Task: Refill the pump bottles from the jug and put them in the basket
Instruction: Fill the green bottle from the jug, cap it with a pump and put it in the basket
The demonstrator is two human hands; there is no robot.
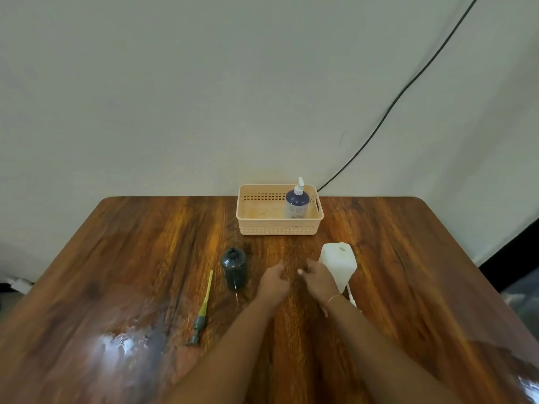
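I can read no words, brands or numbers anywhere here; the pale label on the blue pump bottle (296,204) in my basket (280,228) is only a blur.

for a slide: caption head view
Left hand and right hand between uncapped dark bottle and white jug; pump bottle in basket.

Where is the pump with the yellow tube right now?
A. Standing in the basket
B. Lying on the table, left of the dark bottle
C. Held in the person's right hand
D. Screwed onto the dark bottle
B: the pump with the yellow tube lies flat on the table, left of the dark bottle, whose neck stands open.
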